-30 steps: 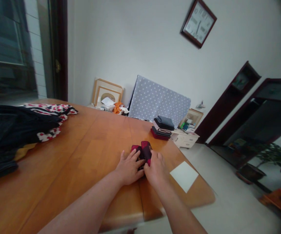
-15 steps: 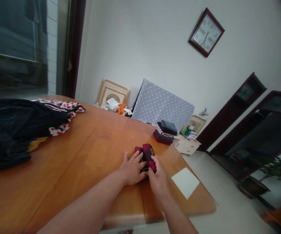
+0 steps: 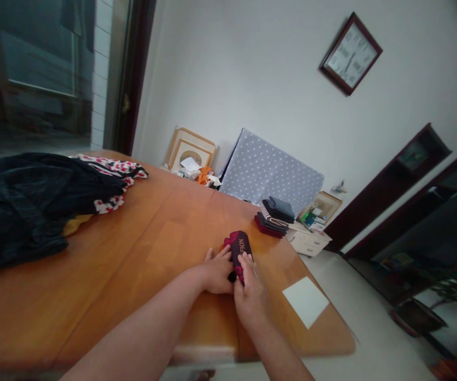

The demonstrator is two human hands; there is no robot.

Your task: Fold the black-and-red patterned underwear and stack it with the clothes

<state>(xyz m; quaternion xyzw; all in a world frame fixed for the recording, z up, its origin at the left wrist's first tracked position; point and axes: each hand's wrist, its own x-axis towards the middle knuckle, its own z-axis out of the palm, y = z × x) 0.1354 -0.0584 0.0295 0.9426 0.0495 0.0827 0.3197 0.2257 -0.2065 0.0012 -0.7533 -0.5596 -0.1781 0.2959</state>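
Wooden table (image 3: 133, 275) with folded clothes (image 3: 275, 218), paper (image 3: 305, 302)

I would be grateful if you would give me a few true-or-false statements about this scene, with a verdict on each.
1. The left hand and right hand both touch a folded black and red cloth. True.
2. A stack of folded clothes sits beyond the hands on the wooden table. True.
3. The white sheet lies on the floor. False: it lies on the table, to the right of the right hand.
4. The wall clock is round. False: it has a square dark frame.
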